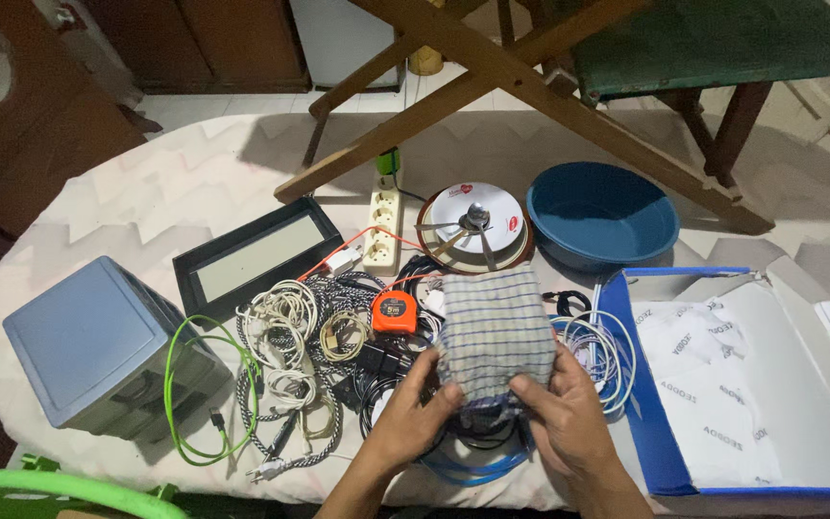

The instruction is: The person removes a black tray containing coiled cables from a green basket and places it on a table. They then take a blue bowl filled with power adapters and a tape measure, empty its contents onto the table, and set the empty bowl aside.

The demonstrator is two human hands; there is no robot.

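Observation:
My left hand [408,415] and my right hand [569,423] together hold a folded checked cloth [494,330] by its near edge, just above a pile of tangled cables [314,356]. Both thumbs press on top of the cloth. The cloth covers part of the cables, with blue cable loops [477,468] below it and white cable coils [599,358] to its right. An orange tape measure [394,312] lies just left of the cloth.
An open blue-and-white box [751,384] with paper inside lies at right. A blue basin [601,216], a white round lid with metal tools [475,226], a white power strip [382,218], a black-framed tray [254,253], a grey drawer unit [93,343] and a green cable [206,389] surround the pile. Wooden stand legs cross behind.

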